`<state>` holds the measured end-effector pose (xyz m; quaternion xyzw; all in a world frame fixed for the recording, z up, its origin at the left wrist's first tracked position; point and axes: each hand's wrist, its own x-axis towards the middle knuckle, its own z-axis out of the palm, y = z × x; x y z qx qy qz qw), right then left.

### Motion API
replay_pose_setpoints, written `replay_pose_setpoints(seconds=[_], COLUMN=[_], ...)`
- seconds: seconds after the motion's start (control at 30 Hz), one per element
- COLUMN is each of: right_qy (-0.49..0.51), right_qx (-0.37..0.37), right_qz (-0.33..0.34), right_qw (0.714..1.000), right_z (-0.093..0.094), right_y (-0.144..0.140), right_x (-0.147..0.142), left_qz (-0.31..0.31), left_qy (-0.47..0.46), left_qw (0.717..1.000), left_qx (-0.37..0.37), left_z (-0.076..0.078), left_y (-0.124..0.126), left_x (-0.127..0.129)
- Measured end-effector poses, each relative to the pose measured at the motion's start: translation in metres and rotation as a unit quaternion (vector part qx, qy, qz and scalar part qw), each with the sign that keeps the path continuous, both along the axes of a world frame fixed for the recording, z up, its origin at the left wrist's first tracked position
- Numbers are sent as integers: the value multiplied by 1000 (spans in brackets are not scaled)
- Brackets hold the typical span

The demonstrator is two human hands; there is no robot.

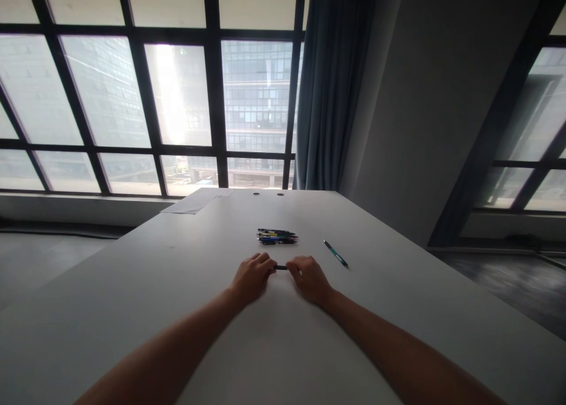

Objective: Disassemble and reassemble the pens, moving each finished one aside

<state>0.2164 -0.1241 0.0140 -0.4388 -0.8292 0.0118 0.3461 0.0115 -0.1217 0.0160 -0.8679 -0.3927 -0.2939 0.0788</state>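
Between my two hands a dark pen (280,267) lies crosswise, only its middle showing. My left hand (254,275) is closed on its left end, and my right hand (308,278) grips the right end. Just beyond my hands, several pens (277,237) in black, yellow and blue are bunched side by side on the white table (212,328). A green and black pen (336,254) rests alone and slanted, to the right of my right hand. The tips of the held pen are hidden by my fingers.
Sheets of paper (190,203) lie at the table's far left edge. Two dark round grommets (280,194) sit near its far end. Behind stand a large framed window (259,98) and a blue-grey curtain (329,92).
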Motion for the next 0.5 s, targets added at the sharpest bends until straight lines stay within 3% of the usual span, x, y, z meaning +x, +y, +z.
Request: replay_pose_setpoints(seconds=[0.27, 0.5], right_qy=[13, 29], right_qx=[-13, -26], right_qz=[-8, -3], right_qw=[1000, 999], right_z=[1, 1], right_y=[1, 1], right_x=[0, 0], left_qz=[15, 30], left_qy=[-23, 11], left_qw=[1000, 999], left_qx=[10, 13], left_z=[-2, 4], left_y=[2, -2], left_x=[-1, 1])
